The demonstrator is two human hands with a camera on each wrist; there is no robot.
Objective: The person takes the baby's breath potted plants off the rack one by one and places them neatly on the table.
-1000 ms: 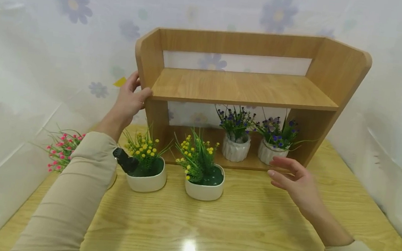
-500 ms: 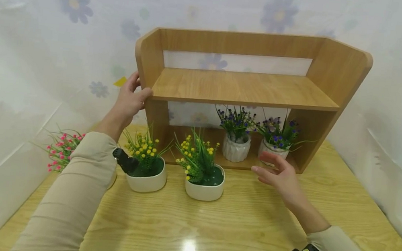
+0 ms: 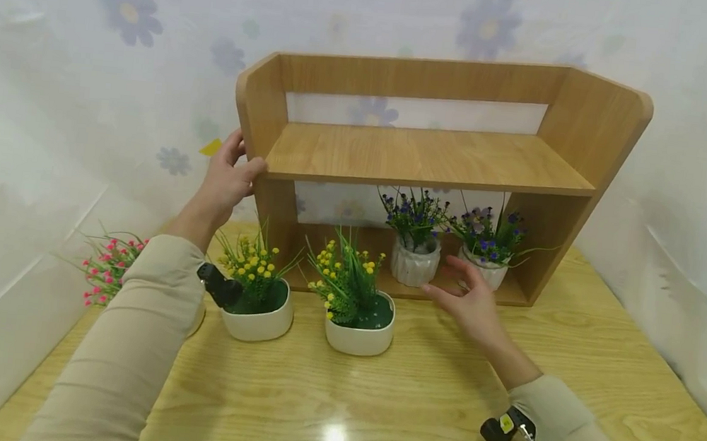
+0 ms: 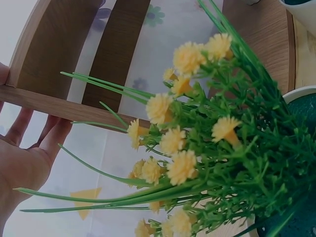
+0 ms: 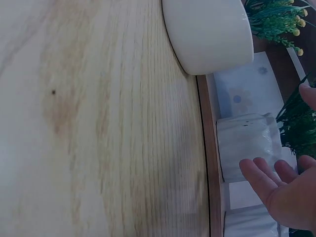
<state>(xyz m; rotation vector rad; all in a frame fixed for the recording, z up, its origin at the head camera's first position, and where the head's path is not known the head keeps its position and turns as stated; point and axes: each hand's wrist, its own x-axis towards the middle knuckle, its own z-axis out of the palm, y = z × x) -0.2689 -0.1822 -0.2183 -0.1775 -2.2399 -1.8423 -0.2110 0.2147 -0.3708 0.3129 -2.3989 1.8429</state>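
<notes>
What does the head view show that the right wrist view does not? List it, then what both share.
Only the head view shows the left hand gripping the wooden shelf at its side panel, the pink flowers and both purple-flowered pots whole.

Only the right wrist view shows the ribbed pot close up, beside the open fingers.

Both show the right hand, the table and a smooth white pot.

Wooden shelf (image 3: pixel 426 158) upright on table; two white-potted purple-flower plants (image 3: pixel 416 244) side by side in lower compartment

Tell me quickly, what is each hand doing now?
Left hand: grips the shelf side panel.
Right hand: open, holding nothing, beside the white ribbed pots.
</notes>
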